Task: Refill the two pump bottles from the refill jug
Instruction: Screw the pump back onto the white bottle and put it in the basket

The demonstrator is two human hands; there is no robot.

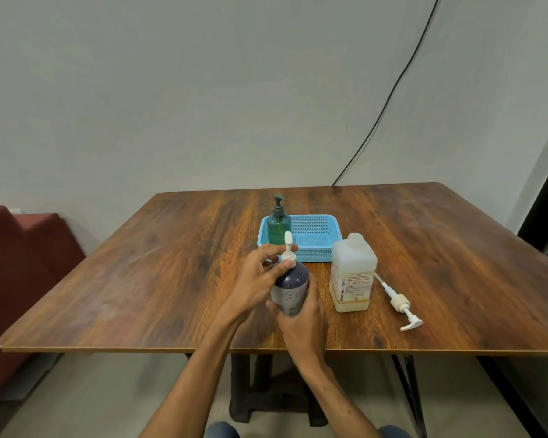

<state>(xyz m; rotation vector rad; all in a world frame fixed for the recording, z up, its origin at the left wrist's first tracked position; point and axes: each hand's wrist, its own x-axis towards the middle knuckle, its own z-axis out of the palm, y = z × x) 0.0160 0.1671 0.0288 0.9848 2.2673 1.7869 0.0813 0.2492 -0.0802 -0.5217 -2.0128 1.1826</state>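
A dark purple pump bottle point(291, 287) with a white pump head point(288, 249) stands near the table's front middle. My right hand point(301, 324) wraps around its lower body. My left hand point(261, 273) pinches the white collar of its pump between thumb and fingers. A green pump bottle point(278, 224) with a dark pump stands in the left end of a blue basket point(314, 238). The translucent refill jug point(353, 275) stands upright to the right, its neck uncapped, a little yellowish liquid at its bottom. Its white pump point(399, 303) lies on the table beside it.
The wooden table point(171, 263) has its front edge close to me. A red seat point(19, 267) stands at the left. A black cable point(389, 93) runs down the wall behind the table. Dark table legs point(250, 390) show below.
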